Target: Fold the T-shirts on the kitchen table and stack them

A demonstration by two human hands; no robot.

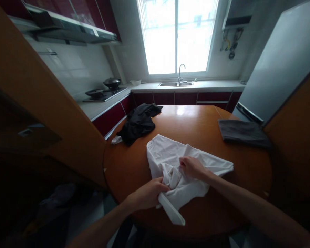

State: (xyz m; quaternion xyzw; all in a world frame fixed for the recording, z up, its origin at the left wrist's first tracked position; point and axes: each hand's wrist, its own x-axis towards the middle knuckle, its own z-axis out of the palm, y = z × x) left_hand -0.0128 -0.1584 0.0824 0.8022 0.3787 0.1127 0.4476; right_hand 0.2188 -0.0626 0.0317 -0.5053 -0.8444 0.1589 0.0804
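**A:** What do you see from your station?

**B:** I take the round wooden table [201, 131] as my landmark. The white garment [170, 155] lies on its near part, half spread and bunched in the middle. The left hand [148, 193] is closed on a fold at the near edge of the cloth. The right hand [192, 167] is on the bunched middle, fingers curled into the fabric, as far as I can tell.

**A:** What could go wrong?

**B:** One narrow part of the garment hangs past the near edge of the table. I think if both hands pull toward the body, the whole cloth may slide off. The bunched middle can also stay creased.

**A:** Anything else close?

**B:** A black garment [138, 124] lies at the far left of the table and a grey folded cloth [243, 132] at the far right, both well apart from the white one.
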